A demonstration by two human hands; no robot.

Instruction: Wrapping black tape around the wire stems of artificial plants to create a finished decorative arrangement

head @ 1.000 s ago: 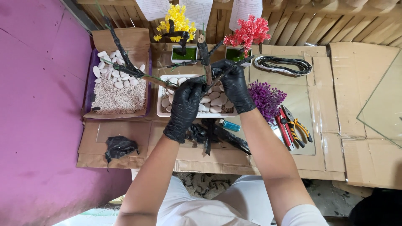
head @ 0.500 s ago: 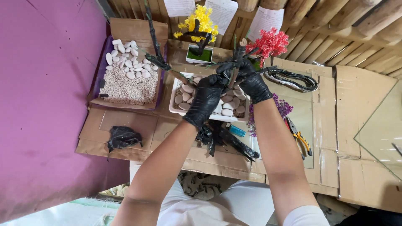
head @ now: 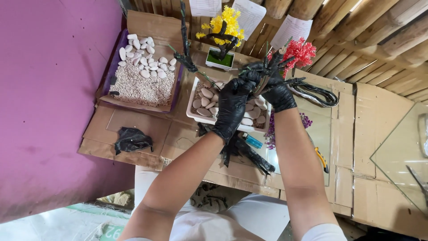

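Observation:
Both my hands wear black gloves and meet above a white rectangular tray (head: 194, 117) filled with smooth pebbles. My left hand (head: 232, 105) and my right hand (head: 275, 87) both grip a dark artificial tree trunk (head: 261, 80) whose bare black wire branches (head: 184, 56) spread up and to the left. The trunk stands over the pebbles. How its foot sits in the tray is hidden by my hands.
A cardboard box (head: 147, 87) of gravel and white stones lies at left. Small potted yellow tree (head: 223, 33) and red tree (head: 301, 51) stand behind. Coiled black wire (head: 314, 93), purple flowers (head: 305, 121), a blue lighter (head: 253, 141), black branches (head: 249, 156), pliers (head: 322, 159), a black crumpled bag (head: 131, 140), a glass pane (head: 401, 156).
The camera has shifted so the scene sits further right and lower. My hands have stayed clasped on the trunk over the tray, with the branches tilting a little.

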